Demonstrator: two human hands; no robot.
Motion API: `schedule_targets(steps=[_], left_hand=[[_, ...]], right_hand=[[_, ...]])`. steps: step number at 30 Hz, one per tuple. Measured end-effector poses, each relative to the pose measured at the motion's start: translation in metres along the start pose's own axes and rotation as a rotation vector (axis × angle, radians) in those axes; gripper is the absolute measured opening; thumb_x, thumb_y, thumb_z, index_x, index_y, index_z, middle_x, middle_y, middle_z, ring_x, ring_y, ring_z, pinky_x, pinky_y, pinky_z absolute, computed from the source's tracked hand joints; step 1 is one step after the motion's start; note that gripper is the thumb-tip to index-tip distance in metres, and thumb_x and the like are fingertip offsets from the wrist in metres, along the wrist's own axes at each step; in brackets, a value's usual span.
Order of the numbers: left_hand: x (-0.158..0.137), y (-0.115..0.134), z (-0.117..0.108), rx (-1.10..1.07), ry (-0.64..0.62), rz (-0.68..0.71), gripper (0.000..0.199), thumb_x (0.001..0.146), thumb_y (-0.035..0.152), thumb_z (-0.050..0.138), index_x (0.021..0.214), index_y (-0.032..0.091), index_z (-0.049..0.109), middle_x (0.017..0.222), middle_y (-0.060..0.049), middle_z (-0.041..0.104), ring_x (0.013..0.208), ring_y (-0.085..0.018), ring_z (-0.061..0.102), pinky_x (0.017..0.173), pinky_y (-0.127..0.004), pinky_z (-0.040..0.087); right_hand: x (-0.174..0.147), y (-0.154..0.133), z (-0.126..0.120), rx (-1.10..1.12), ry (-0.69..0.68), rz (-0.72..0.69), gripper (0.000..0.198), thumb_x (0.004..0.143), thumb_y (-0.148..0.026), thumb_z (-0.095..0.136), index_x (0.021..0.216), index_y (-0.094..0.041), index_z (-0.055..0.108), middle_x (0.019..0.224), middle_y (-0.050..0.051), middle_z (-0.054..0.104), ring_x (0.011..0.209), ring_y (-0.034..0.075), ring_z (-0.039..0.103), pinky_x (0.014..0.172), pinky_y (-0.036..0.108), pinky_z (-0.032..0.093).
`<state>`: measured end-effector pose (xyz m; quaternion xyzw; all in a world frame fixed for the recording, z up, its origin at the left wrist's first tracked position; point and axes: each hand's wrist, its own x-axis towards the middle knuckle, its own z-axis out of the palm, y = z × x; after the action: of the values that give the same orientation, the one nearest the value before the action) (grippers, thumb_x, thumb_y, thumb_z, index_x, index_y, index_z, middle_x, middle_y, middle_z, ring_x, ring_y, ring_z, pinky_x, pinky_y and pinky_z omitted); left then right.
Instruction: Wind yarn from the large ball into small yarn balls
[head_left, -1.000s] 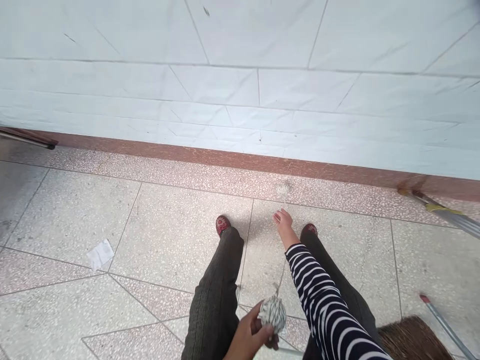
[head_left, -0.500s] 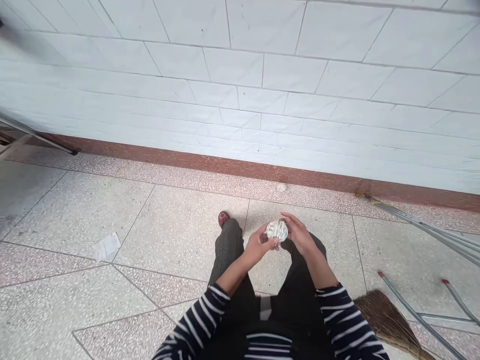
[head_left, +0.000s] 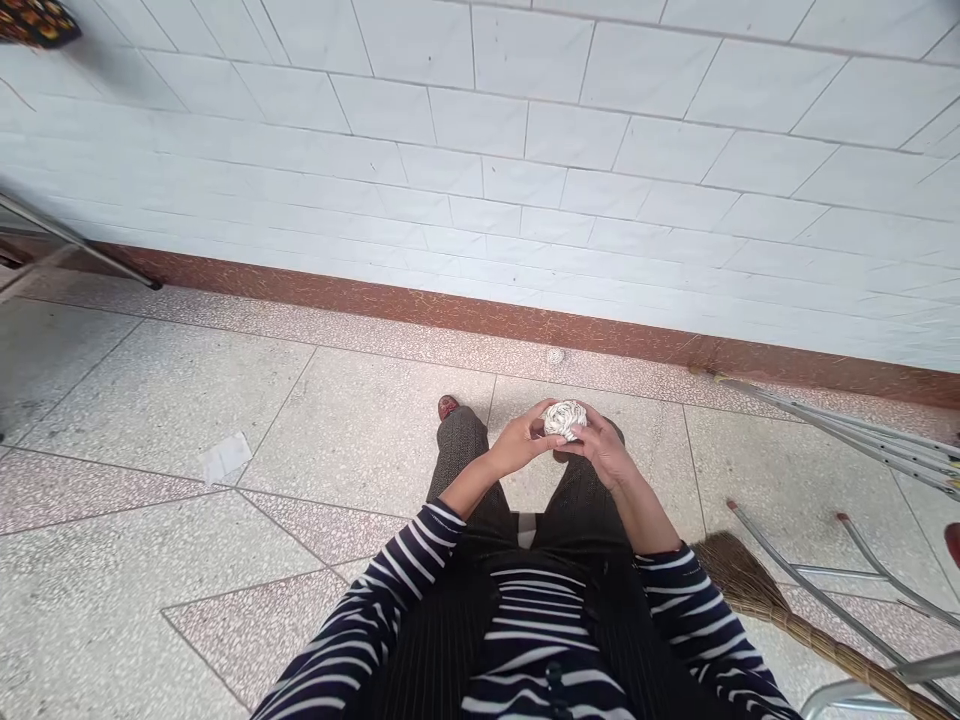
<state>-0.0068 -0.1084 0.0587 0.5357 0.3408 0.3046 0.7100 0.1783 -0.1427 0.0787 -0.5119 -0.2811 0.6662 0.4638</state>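
Note:
A white ball of wound cord or twisted paper strand [head_left: 565, 419] sits between my two hands, above my knees. My left hand [head_left: 523, 440] grips its left side, with the thumb along the near edge. Around the right side are the fingers of my right hand [head_left: 604, 447], its thumb pressed on the near face. Both hands are closed on the ball, and their fingertips behind it are hidden. A smaller white round thing [head_left: 555, 355] lies on the floor close to the wall.
A broom [head_left: 750, 580] lies at the right beside a metal-legged frame [head_left: 825, 575]. Long metal poles [head_left: 840, 422] reach toward the wall's base. Left on the floor is a white paper [head_left: 226, 458]. Metal legs [head_left: 82, 245] stand at far left. A tiled wall [head_left: 480, 140] rises ahead.
The ball and both hands appear higher in the view. My right hand, looser around the ball before, now presses its thumb and fingers against it. The camera view has shifted a little.

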Motion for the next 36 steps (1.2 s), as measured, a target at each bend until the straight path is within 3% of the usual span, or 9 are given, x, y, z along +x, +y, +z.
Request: schedule_targets(steps=[6, 8, 11, 12, 14, 20, 25, 30, 36], left_hand=[[-0.008, 0.0, -0.007, 0.158, 0.007, -0.036, 0.086, 0.075, 0.038, 0.083, 0.149, 0.02, 0.044, 0.089, -0.003, 0.074, 0.081, -0.017, 0.067, 0.08, -0.029, 0.05], [-0.011, -0.004, -0.009, 0.166, 0.015, -0.078, 0.073, 0.078, 0.035, 0.079, 0.142, 0.016, 0.05, 0.079, -0.001, 0.072, 0.069, -0.015, 0.065, 0.072, -0.027, 0.049], [-0.016, -0.012, -0.01, 0.304, 0.007, -0.106, 0.029, 0.089, 0.034, 0.064, 0.107, 0.012, 0.068, 0.069, -0.002, 0.068, 0.059, -0.013, 0.062, 0.063, -0.024, 0.045], [-0.019, -0.013, -0.009, 0.399, -0.006, -0.089, 0.022, 0.092, 0.033, 0.059, 0.092, 0.013, 0.069, 0.067, -0.002, 0.067, 0.059, -0.013, 0.061, 0.063, -0.023, 0.044], [-0.025, -0.011, -0.007, 0.619, -0.036, -0.022, 0.03, 0.096, 0.029, 0.051, 0.075, 0.015, 0.066, 0.067, -0.001, 0.067, 0.062, -0.012, 0.061, 0.064, -0.023, 0.043], [-0.036, 0.017, -0.002, 1.203, -0.062, 0.207, 0.022, 0.099, 0.026, 0.053, 0.092, 0.018, 0.071, 0.082, -0.005, 0.072, 0.079, -0.02, 0.067, 0.069, -0.026, 0.043], [-0.019, 0.035, -0.012, 1.429, -0.164, 0.427, 0.022, 0.1, 0.017, 0.049, 0.091, 0.014, 0.069, 0.089, -0.01, 0.071, 0.09, -0.022, 0.067, 0.081, -0.032, 0.049], [-0.001, 0.032, -0.026, 1.402, -0.202, 0.569, 0.017, 0.099, 0.014, 0.051, 0.097, 0.015, 0.068, 0.105, -0.012, 0.071, 0.107, -0.022, 0.065, 0.095, -0.036, 0.051], [0.004, 0.017, -0.025, 0.916, -0.028, 0.47, 0.022, 0.102, 0.025, 0.051, 0.108, 0.017, 0.071, 0.11, -0.009, 0.074, 0.108, -0.021, 0.068, 0.099, -0.034, 0.051]], right_hand=[[-0.005, 0.0, 0.009, 0.01, 0.181, -0.115, 0.058, 0.062, -0.042, 0.088, 0.114, -0.025, 0.068, 0.113, 0.003, 0.072, 0.1, 0.02, 0.066, 0.082, 0.03, 0.057], [-0.006, -0.003, 0.009, 0.013, 0.199, -0.126, 0.054, 0.063, -0.045, 0.087, 0.108, -0.023, 0.069, 0.105, 0.003, 0.072, 0.089, 0.017, 0.067, 0.072, 0.027, 0.055], [-0.006, -0.008, 0.011, 0.009, 0.205, -0.142, 0.051, 0.063, -0.05, 0.084, 0.102, -0.021, 0.068, 0.1, 0.004, 0.072, 0.081, 0.016, 0.066, 0.065, 0.027, 0.054], [-0.005, -0.008, 0.011, 0.003, 0.218, -0.158, 0.053, 0.062, -0.05, 0.084, 0.103, -0.022, 0.066, 0.101, 0.004, 0.071, 0.082, 0.017, 0.066, 0.067, 0.028, 0.055], [0.0, -0.007, 0.011, -0.023, 0.264, -0.19, 0.06, 0.06, -0.05, 0.085, 0.108, -0.023, 0.062, 0.101, 0.003, 0.071, 0.085, 0.018, 0.067, 0.072, 0.031, 0.056], [0.017, 0.021, 0.004, -0.218, 0.379, -0.196, 0.073, 0.048, -0.037, 0.09, 0.112, -0.021, 0.06, 0.085, 0.0, 0.068, 0.081, 0.019, 0.063, 0.079, 0.033, 0.052], [0.012, 0.041, 0.005, -0.256, 0.249, -0.024, 0.059, 0.047, -0.028, 0.087, 0.102, -0.02, 0.067, 0.085, 0.001, 0.07, 0.08, 0.019, 0.064, 0.08, 0.034, 0.053], [-0.008, 0.037, 0.01, -0.093, -0.037, 0.175, 0.045, 0.049, -0.027, 0.085, 0.091, -0.017, 0.071, 0.086, 0.007, 0.074, 0.079, 0.023, 0.07, 0.082, 0.043, 0.058], [-0.03, 0.016, 0.014, 0.113, -0.133, 0.097, 0.053, 0.053, -0.033, 0.085, 0.103, -0.02, 0.07, 0.106, 0.01, 0.074, 0.102, 0.028, 0.07, 0.095, 0.047, 0.056]])
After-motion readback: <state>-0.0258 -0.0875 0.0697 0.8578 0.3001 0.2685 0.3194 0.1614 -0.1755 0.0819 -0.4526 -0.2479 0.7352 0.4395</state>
